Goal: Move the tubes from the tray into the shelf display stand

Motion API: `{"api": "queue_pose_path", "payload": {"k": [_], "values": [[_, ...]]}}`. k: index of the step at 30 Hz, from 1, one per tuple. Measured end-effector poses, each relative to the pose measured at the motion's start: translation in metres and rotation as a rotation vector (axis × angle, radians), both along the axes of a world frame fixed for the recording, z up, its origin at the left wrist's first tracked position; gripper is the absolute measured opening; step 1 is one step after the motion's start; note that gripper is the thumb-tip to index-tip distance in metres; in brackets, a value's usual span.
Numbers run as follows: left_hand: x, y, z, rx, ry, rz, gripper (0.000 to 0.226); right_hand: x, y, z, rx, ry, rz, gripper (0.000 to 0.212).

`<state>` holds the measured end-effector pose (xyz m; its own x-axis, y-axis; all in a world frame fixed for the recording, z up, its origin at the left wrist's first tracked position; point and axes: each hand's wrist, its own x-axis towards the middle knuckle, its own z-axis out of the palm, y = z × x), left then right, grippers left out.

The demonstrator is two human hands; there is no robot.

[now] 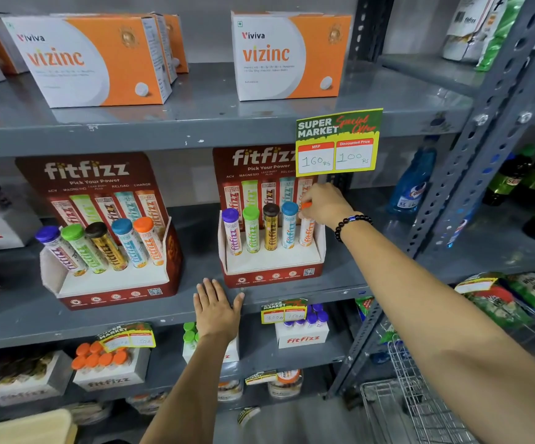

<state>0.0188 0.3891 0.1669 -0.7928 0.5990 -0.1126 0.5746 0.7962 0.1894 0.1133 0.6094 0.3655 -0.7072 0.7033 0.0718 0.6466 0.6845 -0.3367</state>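
Two red fitfizz display stands sit on the middle shelf. The right stand [272,272] holds several upright tubes with purple, green, brown and blue caps. My right hand [323,203] grips the orange-capped tube [306,233] at its cap, in the stand's rightmost slot. The left stand [115,293] holds a full row of tilted tubes. My left hand [216,307] lies flat and open on the shelf edge [99,328] just left of the right stand's base. The tray is only a beige corner [35,426] at the bottom left.
A yellow price tag [338,142] hangs from the upper shelf above the right stand. White boxes of orange-capped [109,366] and purple-capped tubes [303,331] stand on the lower shelf. A wire cart [413,402] stands at the lower right, a blue bottle [415,181] behind.
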Motion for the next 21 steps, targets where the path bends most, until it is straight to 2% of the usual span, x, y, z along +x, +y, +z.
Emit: {"api": "queue_pose_path", "payload": {"k": [4,8,16,19,21], "values": [[0.0,0.0,0.0,0.001,-0.002,0.0,0.076,0.001,0.002,0.001,-0.01,-0.018,0.006,0.052],[0.0,0.001,-0.001,-0.003,0.011,0.007,0.077,0.001,0.005,0.0,0.015,-0.038,0.021,0.042],[-0.002,0.002,0.002,-0.033,-0.027,-0.003,0.077,0.009,0.0,-0.007,-0.047,0.064,0.014,0.045],[-0.009,-0.001,0.01,-0.008,-0.112,-0.025,0.077,0.022,-0.014,-0.022,0.093,0.177,-0.005,0.041],[-0.009,-0.01,0.017,0.066,-0.136,-0.034,0.076,0.03,-0.035,-0.04,0.235,0.202,-0.001,0.047]]}}
